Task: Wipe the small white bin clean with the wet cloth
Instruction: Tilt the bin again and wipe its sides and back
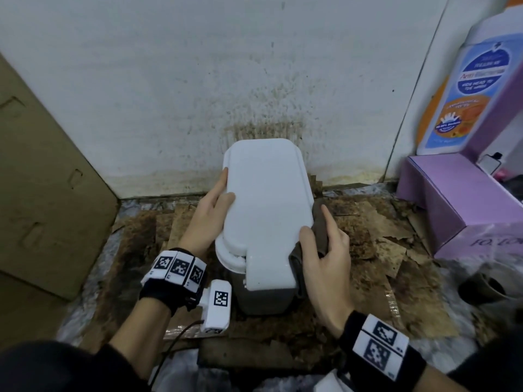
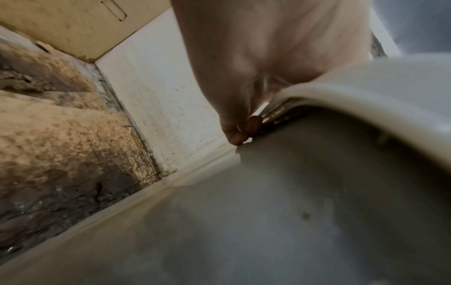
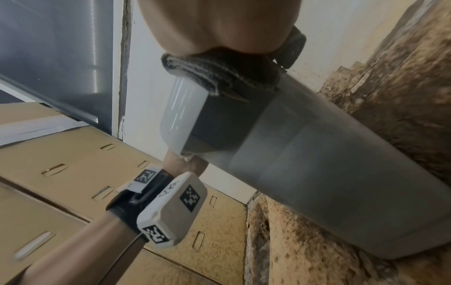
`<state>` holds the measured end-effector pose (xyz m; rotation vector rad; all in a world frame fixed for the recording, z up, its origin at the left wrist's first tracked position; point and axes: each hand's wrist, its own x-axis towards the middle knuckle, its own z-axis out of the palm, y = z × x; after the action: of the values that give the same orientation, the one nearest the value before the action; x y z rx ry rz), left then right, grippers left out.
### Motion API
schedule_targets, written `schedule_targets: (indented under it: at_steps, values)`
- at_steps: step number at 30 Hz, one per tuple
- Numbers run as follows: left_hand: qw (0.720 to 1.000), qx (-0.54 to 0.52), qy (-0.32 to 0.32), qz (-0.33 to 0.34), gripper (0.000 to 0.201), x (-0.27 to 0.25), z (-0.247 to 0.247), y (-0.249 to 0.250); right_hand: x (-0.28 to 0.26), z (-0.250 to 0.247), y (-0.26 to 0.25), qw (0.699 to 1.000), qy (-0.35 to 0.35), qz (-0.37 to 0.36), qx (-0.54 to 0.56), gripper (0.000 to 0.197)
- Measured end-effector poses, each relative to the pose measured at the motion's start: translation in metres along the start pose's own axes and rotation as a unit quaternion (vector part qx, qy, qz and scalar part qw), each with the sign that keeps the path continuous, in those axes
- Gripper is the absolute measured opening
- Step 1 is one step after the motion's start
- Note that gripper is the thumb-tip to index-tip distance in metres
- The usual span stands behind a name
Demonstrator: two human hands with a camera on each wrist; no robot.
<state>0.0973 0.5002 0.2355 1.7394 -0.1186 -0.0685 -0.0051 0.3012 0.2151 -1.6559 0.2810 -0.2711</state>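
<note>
Bin (image 1: 266, 210) lid in left hand (image 1: 208, 219); right hand (image 1: 325, 250) seemingly clasps cloth (image 1: 318, 219) beside purple box (image 1: 452, 199).

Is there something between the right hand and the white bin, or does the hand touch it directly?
The brown cloth lies between the right hand and the side of the white bin; only the thumb rests on the lid.

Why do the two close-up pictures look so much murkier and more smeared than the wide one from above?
Head view: evenly lit, wall lines bowed by the wide lens, bin sharp. Left wrist view: bin fills the frame, dim and soft, left hand blurred. Right wrist view: bright streaks of glare on the bin; cloth fairly crisp.
</note>
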Motion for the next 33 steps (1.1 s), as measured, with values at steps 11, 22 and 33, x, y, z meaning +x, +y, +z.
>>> schedule_targets:
  at_steps: [11, 22, 33]
  values:
    - [1.000, 0.010, 0.017, -0.009, 0.055, 0.002, 0.003, -0.006, 0.004, -0.004, -0.006, 1.000, -0.013, -0.022, -0.002, 0.060]
    - [0.999, 0.051, 0.002, 0.001, 0.055, -0.010, -0.010, -0.019, 0.001, 0.008, 0.008, 0.999, -0.041, -0.032, 0.017, 0.050]
    - [0.895, 0.428, 0.093, 0.085, 0.045, -0.035, -0.017, 0.028, 0.010, 0.014, 0.008, 0.990, -0.076, -0.013, 0.115, 0.042]
